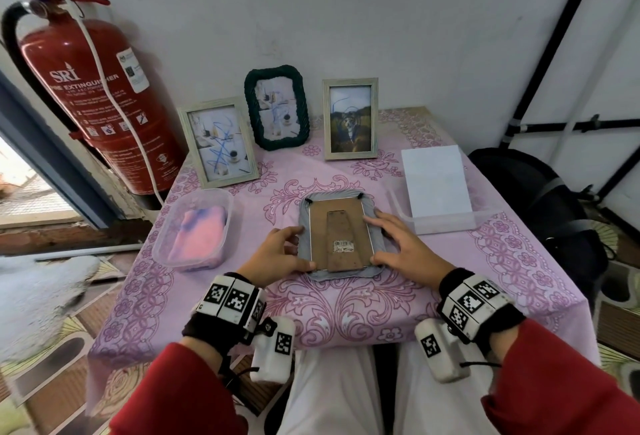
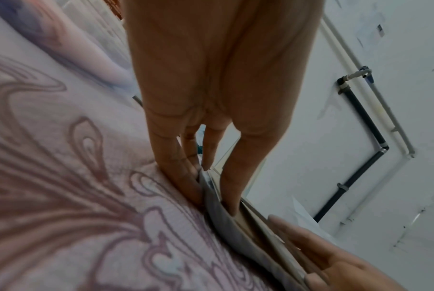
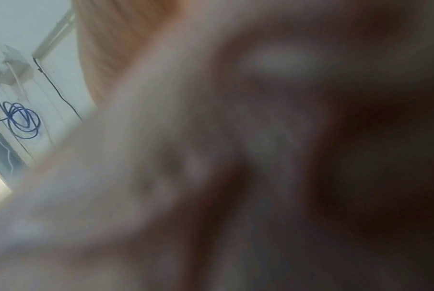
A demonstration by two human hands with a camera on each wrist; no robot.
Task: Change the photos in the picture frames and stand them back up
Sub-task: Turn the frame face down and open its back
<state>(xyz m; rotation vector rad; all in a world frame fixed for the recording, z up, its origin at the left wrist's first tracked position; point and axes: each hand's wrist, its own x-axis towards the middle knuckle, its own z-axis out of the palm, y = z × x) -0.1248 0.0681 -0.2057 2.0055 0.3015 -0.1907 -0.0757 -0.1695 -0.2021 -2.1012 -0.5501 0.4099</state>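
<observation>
Your left hand point(image 1: 277, 254) and right hand point(image 1: 408, 247) press straight fingers point(image 1: 388, 220) to the face-down frame's point(image 1: 341, 226) sides, likely steadying it.

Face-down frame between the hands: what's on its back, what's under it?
On the frame: brown backing board, folded stand, barcode sticker; left hand and right hand touch its edges. Around it the tablecloth shows; its photo side is hidden.

- A plain, home-like room: pink floral tablecloth point(image 1: 346, 310) across the middle, with a dark green picture frame point(image 1: 276, 107) on it
- Red fire extinguisher point(image 1: 104, 105) at upper left against a white plaster wall point(image 1: 398, 19)
- Bare pipes point(image 1: 543, 64) at upper right
</observation>
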